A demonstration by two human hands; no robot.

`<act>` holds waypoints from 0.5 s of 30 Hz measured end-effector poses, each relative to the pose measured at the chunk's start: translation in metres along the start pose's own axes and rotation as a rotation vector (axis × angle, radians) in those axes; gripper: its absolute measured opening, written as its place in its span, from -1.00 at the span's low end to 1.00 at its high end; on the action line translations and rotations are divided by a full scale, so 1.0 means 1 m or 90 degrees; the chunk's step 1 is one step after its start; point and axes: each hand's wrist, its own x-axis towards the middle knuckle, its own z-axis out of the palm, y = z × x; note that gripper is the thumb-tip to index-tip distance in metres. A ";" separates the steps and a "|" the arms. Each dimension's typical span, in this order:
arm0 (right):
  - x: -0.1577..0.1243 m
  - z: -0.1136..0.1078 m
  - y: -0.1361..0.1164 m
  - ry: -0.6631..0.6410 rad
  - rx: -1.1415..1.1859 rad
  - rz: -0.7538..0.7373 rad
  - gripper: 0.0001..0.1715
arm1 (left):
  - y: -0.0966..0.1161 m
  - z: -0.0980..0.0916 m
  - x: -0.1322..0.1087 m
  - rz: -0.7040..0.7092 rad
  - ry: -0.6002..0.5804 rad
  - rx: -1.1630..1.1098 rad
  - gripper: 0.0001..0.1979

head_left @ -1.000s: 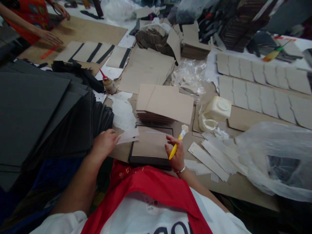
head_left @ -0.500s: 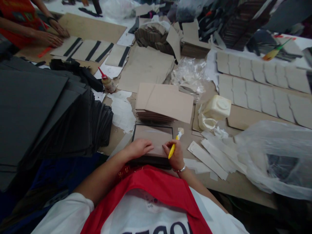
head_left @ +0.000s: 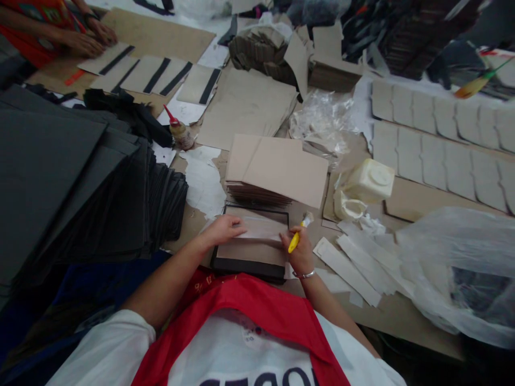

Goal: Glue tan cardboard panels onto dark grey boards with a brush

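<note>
In front of me lies a board with a black border, its face pale brown. Across it runs a whitish, translucent strip that looks like thin paper or film. My left hand is closed at the strip's left end, fingertips pointing right. At the other end, my right hand has its fingers on the strip. That same hand keeps hold of a brush with a yellow handle, bristles pointing up and away. Just beyond the board stands a stack of pinkish-brown cardboard sheets.
Dark sheets are piled on the left. A red-tipped glue bottle stands beyond them. To the right are a cut-open plastic jug, pale paper strips and a plastic bag. A co-worker's hands touch boards at upper left.
Both hands have shifted slightly away from my body, with the strip now stretched between them higher on the board. More of the board's near part shows. The brush stays in my right hand.
</note>
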 end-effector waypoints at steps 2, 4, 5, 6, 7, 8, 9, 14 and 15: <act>0.009 0.003 0.005 0.031 -0.045 0.006 -0.70 | -0.010 -0.005 0.003 -0.063 0.043 -0.043 -0.71; 0.019 0.007 0.008 0.038 -0.075 -0.003 -0.74 | -0.020 -0.008 0.005 -0.122 0.104 -0.063 -0.70; 0.024 0.010 0.008 0.035 -0.082 -0.007 -0.74 | -0.023 -0.008 0.007 -0.137 0.143 -0.045 -0.69; 0.028 0.014 0.009 0.032 -0.089 -0.009 -0.74 | -0.026 -0.008 0.008 -0.143 0.186 -0.012 -0.69; 0.032 0.017 0.008 0.030 -0.097 -0.008 -0.74 | -0.028 -0.007 0.010 -0.145 0.229 0.029 -0.69; 0.035 0.020 0.008 0.029 -0.105 -0.004 -0.74 | -0.030 -0.006 0.011 -0.149 0.265 0.067 -0.68; 0.038 0.023 0.008 0.028 -0.114 -0.001 -0.73 | -0.031 -0.005 0.013 -0.157 0.293 0.094 -0.66; 0.042 0.029 0.010 0.029 -0.139 0.007 -0.72 | -0.033 -0.001 0.019 -0.208 0.339 0.105 -0.63; 0.042 0.028 0.011 0.028 -0.141 0.008 -0.72 | -0.033 -0.001 0.020 -0.213 0.340 0.100 -0.62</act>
